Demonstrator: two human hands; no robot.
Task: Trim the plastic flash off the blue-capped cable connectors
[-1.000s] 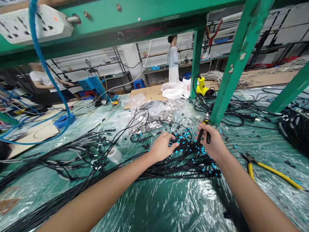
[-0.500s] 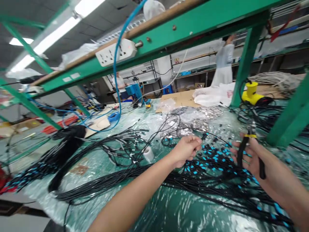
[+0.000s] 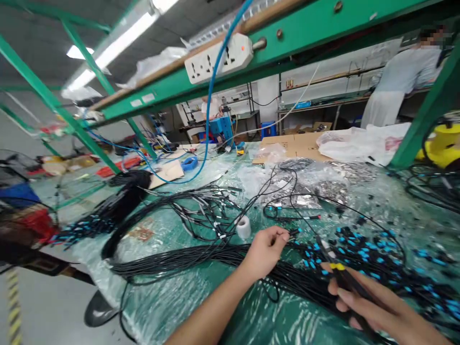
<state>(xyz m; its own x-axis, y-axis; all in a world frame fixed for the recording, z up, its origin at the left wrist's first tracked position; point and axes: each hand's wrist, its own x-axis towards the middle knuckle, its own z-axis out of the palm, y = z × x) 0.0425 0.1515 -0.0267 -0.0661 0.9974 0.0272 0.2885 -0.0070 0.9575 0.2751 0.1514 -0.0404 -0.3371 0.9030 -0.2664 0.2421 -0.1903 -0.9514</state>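
Observation:
My left hand (image 3: 265,253) is closed in a pinch on a thin black cable end (image 3: 294,232) with a bit of light blue on it. To its right, my right hand (image 3: 373,299) wraps round black-handled pliers (image 3: 337,266) with yellow bands below the jaws. The jaws point up and left, close to a thin black cable (image 3: 305,221); whether they grip it I cannot tell. Beneath both hands runs a long bundle of black cables (image 3: 172,261). Many small black ends with light blue pieces (image 3: 362,247) lie beyond the right hand.
A white roll (image 3: 243,227) stands left of my hands. Behind lie bags of small metal parts (image 3: 291,189), cardboard (image 3: 287,143) and white plastic (image 3: 359,141). A green beam with a power strip (image 3: 219,60) crosses overhead, a blue hose (image 3: 212,96) hanging before it. Another person (image 3: 393,81) is at the back right.
The view has swung, so the bench appears further right. The pliers' spread handles have come together in my right hand, and their jaws have tilted left. My left hand keeps its pinch, slightly lower.

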